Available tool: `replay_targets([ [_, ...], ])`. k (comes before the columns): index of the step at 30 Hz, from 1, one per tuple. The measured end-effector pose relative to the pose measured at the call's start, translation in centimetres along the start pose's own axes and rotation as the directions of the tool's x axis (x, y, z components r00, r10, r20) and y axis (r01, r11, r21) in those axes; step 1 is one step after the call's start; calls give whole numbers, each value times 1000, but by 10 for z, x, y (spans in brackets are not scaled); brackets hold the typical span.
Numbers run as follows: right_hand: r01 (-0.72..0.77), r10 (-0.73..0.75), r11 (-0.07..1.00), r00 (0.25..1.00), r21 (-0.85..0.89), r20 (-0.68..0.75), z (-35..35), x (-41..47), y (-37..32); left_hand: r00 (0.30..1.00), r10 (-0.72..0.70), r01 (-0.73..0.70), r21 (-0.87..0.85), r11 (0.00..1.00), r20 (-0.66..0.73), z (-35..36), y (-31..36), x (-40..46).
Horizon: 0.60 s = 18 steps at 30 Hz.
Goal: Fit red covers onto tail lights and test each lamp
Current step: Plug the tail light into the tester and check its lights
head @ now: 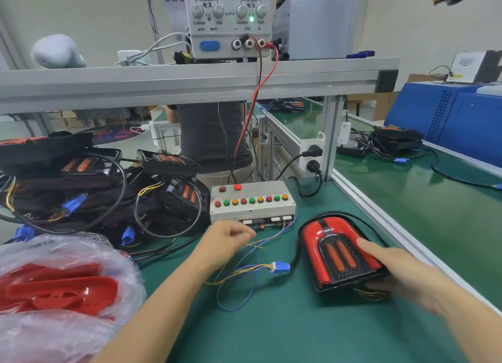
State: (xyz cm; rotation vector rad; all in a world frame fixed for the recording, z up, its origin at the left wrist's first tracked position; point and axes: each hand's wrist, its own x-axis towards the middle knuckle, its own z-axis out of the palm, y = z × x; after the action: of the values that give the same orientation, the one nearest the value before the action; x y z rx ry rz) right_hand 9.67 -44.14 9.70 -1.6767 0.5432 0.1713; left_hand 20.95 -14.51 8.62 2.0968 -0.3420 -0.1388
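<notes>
Right hand (391,270) grips the red-covered black tail light (339,256) steady on the green table (271,322); left hand (228,237), fingers curled at the thin wires (244,270), whether pinching I can't tell. I'd seat leads before hitting the grey button box (252,202).

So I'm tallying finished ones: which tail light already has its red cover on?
The tail light under the right hand, right of the test box. The tail lights in the pile on the left remain bare black.

Glossy red cover on black-framed tail light (339,256) showing two orange strips; green matte counter (285,322); grey button box (251,201) showing red, green, orange buttons; blue plug connector (281,267).
</notes>
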Motion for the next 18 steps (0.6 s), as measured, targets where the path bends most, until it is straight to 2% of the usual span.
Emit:
replay_targets([
  [1,-6,1,991,999,137,33,3,3,6,993,20,-3,144,990,-114,-4,0,8],
  [2,3,-11,969,999,248,33,7,7,11,985,36,18,311,950,-168,-10,-1,15],
  [3,19,-25,943,1000,333,14,10,10,14,984,31,54,452,891,-178,-15,-1,22],
  [5,71,-60,901,997,428,-38,17,15,16,988,-19,107,583,806,-155,-19,-1,29],
  [9,170,-157,896,986,410,-64,34,22,14,987,-11,125,714,689,-162,-13,4,37],
  [12,200,-195,895,979,399,-53,42,25,12,980,-25,168,748,642,-198,-10,6,41],
  [18,211,-198,885,977,415,-73,43,28,14,958,-30,229,694,683,-286,-7,4,41],
])
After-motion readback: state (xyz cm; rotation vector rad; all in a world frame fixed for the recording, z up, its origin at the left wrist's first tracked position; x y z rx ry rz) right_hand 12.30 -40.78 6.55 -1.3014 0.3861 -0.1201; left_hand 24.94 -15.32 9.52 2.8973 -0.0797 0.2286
